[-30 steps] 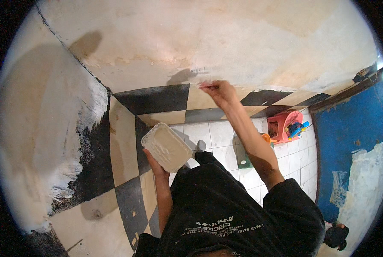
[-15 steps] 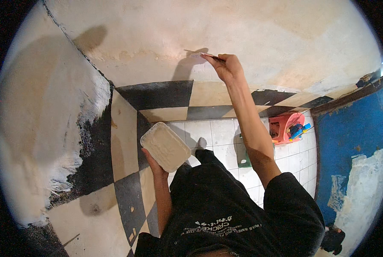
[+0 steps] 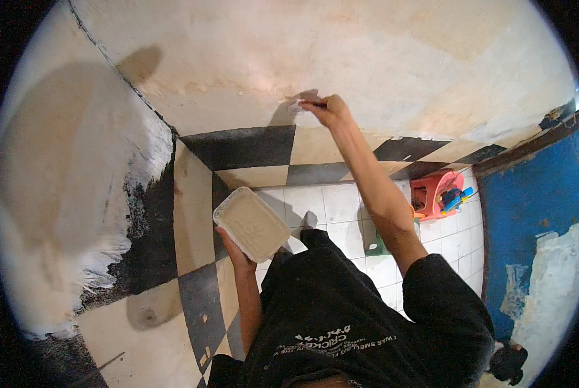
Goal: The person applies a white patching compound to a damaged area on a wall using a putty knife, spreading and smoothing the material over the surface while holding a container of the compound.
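Big pale wall (image 3: 380, 52) filling the top here, smudged tan and white, with a black-and-cream checkered band (image 3: 238, 147) along its foot. Over to the right, a blue panel (image 3: 513, 187) with a ragged whitish patch; below the wall, a white tiled floor (image 3: 341, 202) with a red plastic stool (image 3: 424, 197) standing on it. Now the tray (image 3: 221, 205): rectangular, rounded corners, tilted, a pale paste (image 3: 254, 223) spread inside. It sits right on the left grip (image 3: 236, 251), which supports it from its lower left side, fingers partly hidden beneath. Up high, the right grip (image 3: 328, 110) is pinched around a small hand tool (image 3: 297, 106), which pokes out leftward from the fingertips, pale end at the wall just above a black square. Whether it's touching, can't quite tell!
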Available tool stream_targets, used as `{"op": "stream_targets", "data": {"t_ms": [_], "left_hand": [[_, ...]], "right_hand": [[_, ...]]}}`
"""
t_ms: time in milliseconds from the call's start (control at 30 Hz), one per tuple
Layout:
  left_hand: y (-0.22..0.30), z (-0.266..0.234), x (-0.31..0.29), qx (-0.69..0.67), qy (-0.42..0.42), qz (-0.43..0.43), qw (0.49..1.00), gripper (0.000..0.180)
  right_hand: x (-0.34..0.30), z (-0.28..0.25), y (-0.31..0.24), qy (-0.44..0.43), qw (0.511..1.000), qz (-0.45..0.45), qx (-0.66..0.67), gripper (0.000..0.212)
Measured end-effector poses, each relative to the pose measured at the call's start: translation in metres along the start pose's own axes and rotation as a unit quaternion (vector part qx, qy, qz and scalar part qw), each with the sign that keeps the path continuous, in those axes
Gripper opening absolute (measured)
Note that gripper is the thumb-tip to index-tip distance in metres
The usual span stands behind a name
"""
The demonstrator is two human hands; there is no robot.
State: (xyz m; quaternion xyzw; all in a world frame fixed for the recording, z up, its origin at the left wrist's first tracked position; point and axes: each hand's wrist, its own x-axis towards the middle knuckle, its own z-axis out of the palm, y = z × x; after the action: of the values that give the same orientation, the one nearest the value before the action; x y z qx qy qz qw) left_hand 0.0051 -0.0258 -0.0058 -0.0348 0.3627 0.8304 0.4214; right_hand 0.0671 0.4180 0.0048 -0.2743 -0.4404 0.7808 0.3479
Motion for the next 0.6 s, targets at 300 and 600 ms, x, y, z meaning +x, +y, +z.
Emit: {"op": "stream_targets", "data": {"t_ms": [300, 600], "left_hand": [[0.002, -0.021, -0.004, -0.015, 0.008, 0.010, 1.000, 0.078], [0.001, -0.022, 0.005, -0.015, 0.014, 0.005, 1.000, 0.076]], "right_hand": [[-0.150, 0.110, -0.115, 0.050, 0.968, 0.044, 0.243, 0.034], [-0.052, 0.069, -0.016, 0.137, 0.969, 0.124, 0.164, 0.044]]}}
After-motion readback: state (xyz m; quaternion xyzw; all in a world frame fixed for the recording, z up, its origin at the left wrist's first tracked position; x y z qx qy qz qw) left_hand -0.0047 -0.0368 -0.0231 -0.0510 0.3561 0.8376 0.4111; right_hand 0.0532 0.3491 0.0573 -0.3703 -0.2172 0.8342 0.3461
